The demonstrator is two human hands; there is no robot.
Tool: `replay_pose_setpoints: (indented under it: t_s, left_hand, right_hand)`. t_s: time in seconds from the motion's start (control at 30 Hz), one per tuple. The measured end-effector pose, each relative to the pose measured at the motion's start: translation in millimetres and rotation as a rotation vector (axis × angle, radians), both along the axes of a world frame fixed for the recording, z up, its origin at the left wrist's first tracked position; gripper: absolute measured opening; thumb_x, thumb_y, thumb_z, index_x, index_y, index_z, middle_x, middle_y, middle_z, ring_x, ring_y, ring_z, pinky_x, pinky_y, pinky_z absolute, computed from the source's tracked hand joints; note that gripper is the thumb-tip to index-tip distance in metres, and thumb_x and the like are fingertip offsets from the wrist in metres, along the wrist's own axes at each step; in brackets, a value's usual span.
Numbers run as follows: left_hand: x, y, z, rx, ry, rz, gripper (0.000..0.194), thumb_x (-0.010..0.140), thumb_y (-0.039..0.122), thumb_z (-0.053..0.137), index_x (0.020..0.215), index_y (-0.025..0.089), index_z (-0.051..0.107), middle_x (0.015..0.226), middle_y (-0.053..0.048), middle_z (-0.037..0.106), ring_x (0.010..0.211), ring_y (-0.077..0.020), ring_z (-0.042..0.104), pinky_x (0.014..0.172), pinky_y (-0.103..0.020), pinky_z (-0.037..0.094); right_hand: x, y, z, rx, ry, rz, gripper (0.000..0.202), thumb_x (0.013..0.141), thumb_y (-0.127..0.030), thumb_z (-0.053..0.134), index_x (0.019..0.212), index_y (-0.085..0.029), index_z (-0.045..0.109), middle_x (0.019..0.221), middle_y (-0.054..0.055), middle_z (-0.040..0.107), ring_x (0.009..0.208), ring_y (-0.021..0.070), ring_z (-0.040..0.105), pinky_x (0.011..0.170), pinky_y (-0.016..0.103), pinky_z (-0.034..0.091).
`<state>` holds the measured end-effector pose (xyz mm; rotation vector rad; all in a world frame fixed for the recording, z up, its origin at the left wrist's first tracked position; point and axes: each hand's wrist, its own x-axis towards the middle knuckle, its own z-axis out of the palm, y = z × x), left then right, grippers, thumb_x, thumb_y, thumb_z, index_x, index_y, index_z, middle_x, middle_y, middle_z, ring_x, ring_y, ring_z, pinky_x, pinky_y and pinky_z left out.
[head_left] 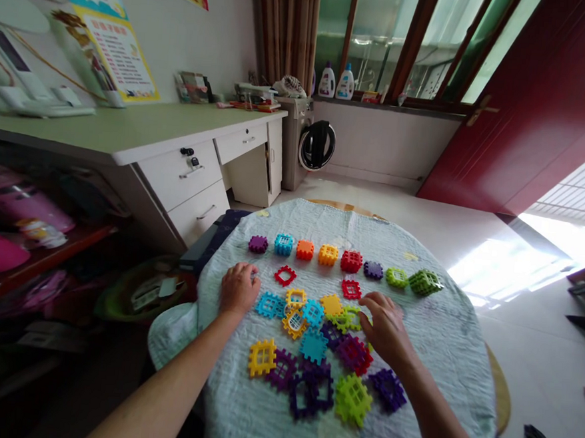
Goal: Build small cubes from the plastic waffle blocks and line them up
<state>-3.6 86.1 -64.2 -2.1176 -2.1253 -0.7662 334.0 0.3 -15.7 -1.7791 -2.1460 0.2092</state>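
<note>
My left hand (239, 289) rests on the cloth at the left of the pieces, fingers loosely bent, nothing visible in it. My right hand (386, 322) is over the right side of the loose pieces, thumb and fingers apart, beside a lime-green interlocking square (349, 320); whether it touches that piece I cannot tell. A red square (351, 289) lies just beyond its fingertips, and another red square (285, 275) lies flat farther left. Between my hands are overlapping squares: blue (314, 345), yellow (332, 305) and purple (350, 352). Nearer me lie a yellow frame (262, 358) and a lime piece (353, 399).
Along the far side runs a row of stacked or assembled pieces, from a purple one (258, 244) to a green block (425, 282). A pale cloth (427, 362) covers the round table. A desk (168, 130) stands left, a washing machine (298, 139) behind, a red door (510, 114) right.
</note>
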Motion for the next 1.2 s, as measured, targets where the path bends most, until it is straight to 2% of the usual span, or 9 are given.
replay_pose_setpoints:
  t_s: [0.13,0.3,0.37,0.5,0.63,0.73,0.9,1.07,1.2]
  left_hand:
    - [0,-1,1.2,-0.010,-0.018,0.008,0.019,0.078,0.019,0.052,0.092,0.020,0.065,0.103,-0.009,0.064,0.099,-0.0259,0.057,0.089,-0.038,0.044]
    - [1,-1,3.0,-0.024,-0.038,0.010,0.018,0.079,0.019,0.052,0.092,0.020,0.065,0.104,-0.009,0.064,0.101,-0.0259,0.057,0.089,-0.038,0.044]
    - [1,-1,3.6,-0.038,-0.047,0.011,0.019,0.079,0.020,0.052,0.092,0.020,0.065,0.104,-0.009,0.064,0.101,-0.0263,0.057,0.089,-0.038,0.043]
    - [1,-1,4.5,-0.050,-0.052,0.020,0.020,0.079,0.020,0.051,0.093,0.020,0.065,0.107,-0.009,0.063,0.102,-0.0271,0.056,0.090,-0.039,0.043]
    - [1,-1,5.2,-0.053,-0.047,0.005,0.020,0.079,0.021,0.051,0.094,0.020,0.065,0.106,-0.009,0.064,0.102,-0.0266,0.056,0.090,-0.039,0.043]
    - [1,-1,5.0,-0.050,-0.047,0.009,0.020,0.079,0.020,0.052,0.093,0.019,0.065,0.106,-0.009,0.064,0.102,-0.0269,0.056,0.090,-0.039,0.043]
    - [1,-1,3.7,-0.039,-0.050,0.010,0.019,0.078,0.019,0.052,0.093,0.020,0.065,0.106,-0.009,0.064,0.102,-0.0269,0.056,0.090,-0.039,0.043]
    - [1,-1,2.2,-0.027,-0.046,0.016,0.019,0.078,0.019,0.053,0.092,0.020,0.065,0.105,-0.009,0.064,0.101,-0.0265,0.057,0.088,-0.038,0.044]
    - [0,0,0.3,-0.015,-0.032,0.011,0.019,0.078,0.019,0.053,0.092,0.020,0.065,0.104,-0.009,0.064,0.101,-0.0264,0.057,0.088,-0.038,0.044]
  right_hand:
    - [-57,25,10.8,-0.076,0.012,0.246,0.019,0.086,-0.017,0.053,0.096,-0.021,0.069,0.107,0.008,0.065,0.101,0.0215,0.055,0.092,0.032,0.042]
    - [-97,63,13.3,-0.139,-0.056,0.112,0.023,0.088,-0.015,0.050,0.099,-0.019,0.070,0.105,0.010,0.067,0.099,0.0213,0.058,0.090,0.031,0.041]
    - [-110,74,12.5,-0.127,-0.047,0.116,0.023,0.090,-0.019,0.050,0.102,-0.019,0.070,0.105,0.010,0.067,0.099,0.0207,0.058,0.090,0.030,0.041]
    - [-147,86,7.0,-0.140,-0.061,0.141,0.030,0.087,-0.038,0.059,0.105,-0.017,0.068,0.108,0.012,0.066,0.104,0.0239,0.057,0.090,0.032,0.041]
    - [-173,92,-1.6,-0.163,-0.069,0.078,0.028,0.084,-0.036,0.062,0.101,-0.015,0.070,0.107,0.015,0.066,0.101,0.0246,0.058,0.085,0.032,0.043]
    - [-169,95,-3.0,-0.172,-0.040,0.026,0.025,0.090,-0.032,0.053,0.092,-0.016,0.072,0.099,0.013,0.070,0.093,0.0222,0.062,0.078,0.028,0.043]
    - [-131,95,-0.5,-0.180,0.008,-0.143,0.030,0.093,-0.022,0.042,0.092,-0.020,0.072,0.088,0.006,0.073,0.079,0.0158,0.064,0.066,0.023,0.039]
    - [-98,85,-8.0,-0.185,-0.016,-0.335,0.030,0.091,-0.033,0.049,0.077,-0.019,0.071,0.083,0.009,0.072,0.075,0.0180,0.064,0.060,0.025,0.038]
    - [-66,73,-10.6,-0.131,-0.031,-0.418,0.027,0.089,-0.038,0.051,0.087,-0.020,0.070,0.093,0.009,0.070,0.087,0.0196,0.063,0.069,0.026,0.042]
